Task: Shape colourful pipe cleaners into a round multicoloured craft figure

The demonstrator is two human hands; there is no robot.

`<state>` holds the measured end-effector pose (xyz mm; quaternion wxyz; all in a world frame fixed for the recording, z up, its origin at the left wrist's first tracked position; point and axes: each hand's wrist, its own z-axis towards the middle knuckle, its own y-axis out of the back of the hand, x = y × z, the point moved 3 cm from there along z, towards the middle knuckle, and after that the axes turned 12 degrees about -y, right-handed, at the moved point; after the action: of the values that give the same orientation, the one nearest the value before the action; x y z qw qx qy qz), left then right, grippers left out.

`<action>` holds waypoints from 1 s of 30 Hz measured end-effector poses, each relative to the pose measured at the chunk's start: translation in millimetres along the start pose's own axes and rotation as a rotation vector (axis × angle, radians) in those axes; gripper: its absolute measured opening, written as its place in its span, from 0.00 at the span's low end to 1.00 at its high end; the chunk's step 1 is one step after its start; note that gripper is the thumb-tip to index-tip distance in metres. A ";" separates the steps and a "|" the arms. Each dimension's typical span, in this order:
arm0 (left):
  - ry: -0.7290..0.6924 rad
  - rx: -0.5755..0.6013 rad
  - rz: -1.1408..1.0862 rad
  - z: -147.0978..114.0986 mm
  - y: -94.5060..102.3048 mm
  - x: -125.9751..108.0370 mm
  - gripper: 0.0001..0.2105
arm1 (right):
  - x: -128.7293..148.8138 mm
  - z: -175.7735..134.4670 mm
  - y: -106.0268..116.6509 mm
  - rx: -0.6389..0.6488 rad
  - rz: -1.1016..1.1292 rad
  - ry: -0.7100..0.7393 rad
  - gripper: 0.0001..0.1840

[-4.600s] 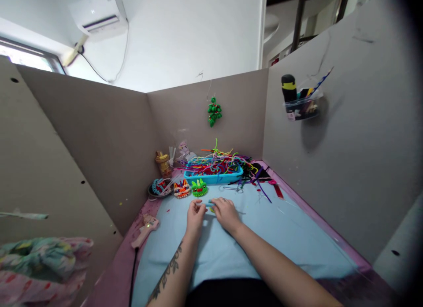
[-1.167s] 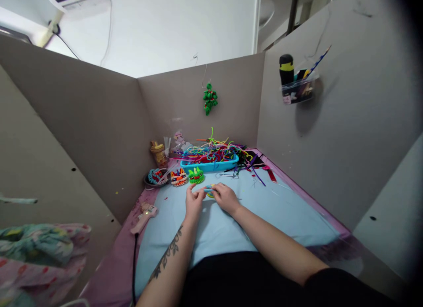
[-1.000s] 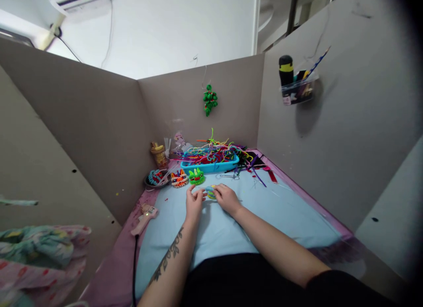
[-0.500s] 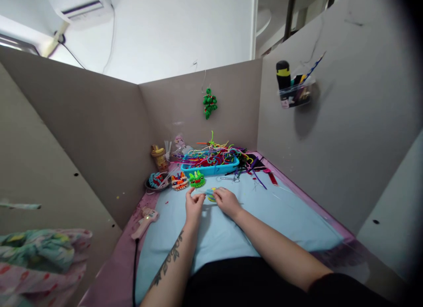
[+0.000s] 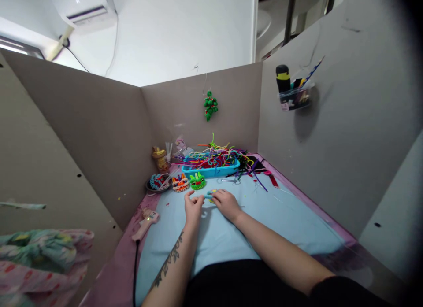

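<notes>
Over the light blue cloth, both hands work on a small blue and yellow pipe-cleaner piece (image 5: 209, 195). My left hand (image 5: 193, 205) pinches the blue end of it between thumb and fingertips. From the other side my right hand (image 5: 226, 204) grips the piece, its fingers curled over the yellow part and hiding some of it. Just beyond the hands sit a green pipe-cleaner animal head (image 5: 197, 182) and an orange and white one (image 5: 180, 183). The exact shape of the held piece is too small to make out.
A blue tray (image 5: 211, 171) heaped with colourful pipe cleaners stands at the back. Small scissors (image 5: 231, 180) lie before it. A pink glue gun (image 5: 146, 225) rests at left, its cord running forward. A dark bowl (image 5: 158, 189) and a yellow-lidded cup (image 5: 161, 159) stand back left.
The blue part between my hands now shows as a thin strand stretched from the left fingertips to the right hand. The hands have barely moved; the view has shifted slightly.
</notes>
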<state>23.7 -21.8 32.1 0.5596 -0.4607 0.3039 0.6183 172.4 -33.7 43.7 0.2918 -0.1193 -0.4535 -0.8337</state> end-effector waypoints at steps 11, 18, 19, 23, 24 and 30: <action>0.043 -0.186 -0.086 9.4 9.7 14.1 0.21 | -1.8 -1.4 -0.5 -0.034 0.166 -0.081 0.14; 0.168 -0.206 -0.171 10.5 10.8 19.4 0.23 | -5.7 -0.3 -1.2 -0.014 0.180 -0.075 0.07; 0.174 -0.195 -0.180 9.9 10.2 19.0 0.24 | -5.8 -0.5 -1.5 -0.011 0.177 -0.072 0.07; 0.180 -0.159 -0.193 7.3 8.7 16.0 0.26 | -6.1 -1.0 -2.3 -0.010 0.179 -0.054 0.07; 0.178 -0.157 -0.199 6.7 8.4 15.1 0.26 | -6.1 -1.1 -2.4 -0.010 0.181 -0.050 0.07; 0.158 -0.086 -0.279 4.1 3.1 8.5 0.26 | -6.4 -0.8 -1.2 -0.018 0.196 -0.051 0.07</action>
<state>20.2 -15.2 25.5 0.5941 -0.5689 0.2535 0.5090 176.8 -31.4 39.4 0.3594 -0.1870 -0.4394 -0.8018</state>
